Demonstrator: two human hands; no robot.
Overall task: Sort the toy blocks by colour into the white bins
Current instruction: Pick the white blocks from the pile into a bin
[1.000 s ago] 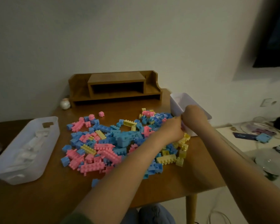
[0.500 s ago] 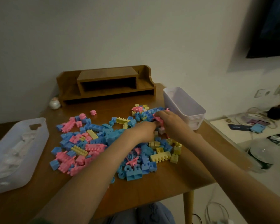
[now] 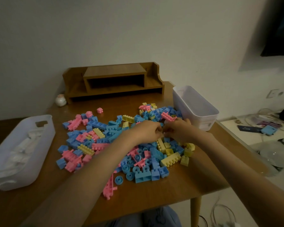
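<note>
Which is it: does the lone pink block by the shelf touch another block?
Apart. The head view shows the lone pink block with bare table all round it.

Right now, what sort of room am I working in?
Probably a room in a home: a wooden table against a plain wall, a wooden desktop shelf at its back and, to the right, a wall socket above loose cables.

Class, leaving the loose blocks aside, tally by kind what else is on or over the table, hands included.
White bins: 2, the left bin and the right bin (it looks nested; counted once)
Wooden desk shelf: 1
Small round ornament: 1
Hands: 2, the left hand and the right hand
Total: 6
</note>
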